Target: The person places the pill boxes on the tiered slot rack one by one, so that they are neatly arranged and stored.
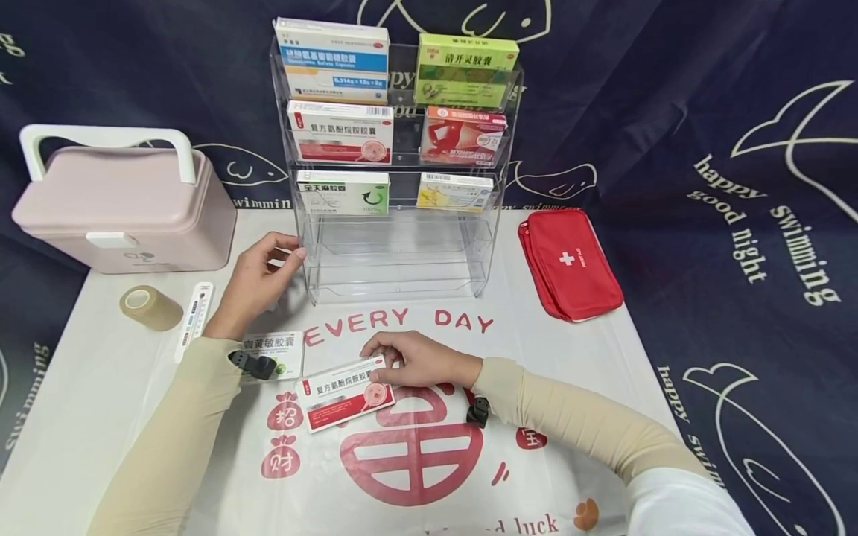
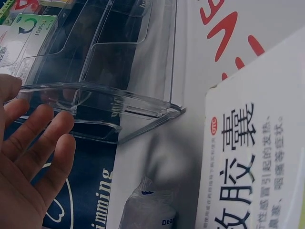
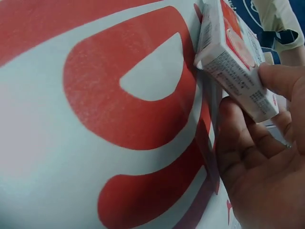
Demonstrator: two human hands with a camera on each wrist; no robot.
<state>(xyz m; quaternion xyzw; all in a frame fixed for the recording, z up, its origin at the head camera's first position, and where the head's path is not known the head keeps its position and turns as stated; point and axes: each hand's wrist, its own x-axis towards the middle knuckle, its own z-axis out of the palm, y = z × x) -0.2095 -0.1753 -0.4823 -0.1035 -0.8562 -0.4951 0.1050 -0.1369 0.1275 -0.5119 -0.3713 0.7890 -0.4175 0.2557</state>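
A clear acrylic tiered rack (image 1: 395,253) stands at the back of the table, with medicine boxes on its upper shelves. My left hand (image 1: 291,249) rests with nearly straight fingers against the rack's lower left edge. The left wrist view shows that hand (image 2: 33,143) lying along the clear rim (image 2: 124,100). My right hand (image 1: 382,368) pinches one end of a red-and-white medicine box (image 1: 345,391) in the middle of the table. In the right wrist view the box (image 3: 233,62) is tilted up between thumb and fingers (image 3: 238,143). A green-and-white box (image 1: 271,350) lies beside my left forearm.
A pink carry case (image 1: 121,201) sits at the back left, with a tan tape roll (image 1: 149,307) and a thermometer card (image 1: 193,320) in front of it. A red first-aid pouch (image 1: 570,264) lies right of the rack. A white printed sheet (image 1: 415,461) covers the table.
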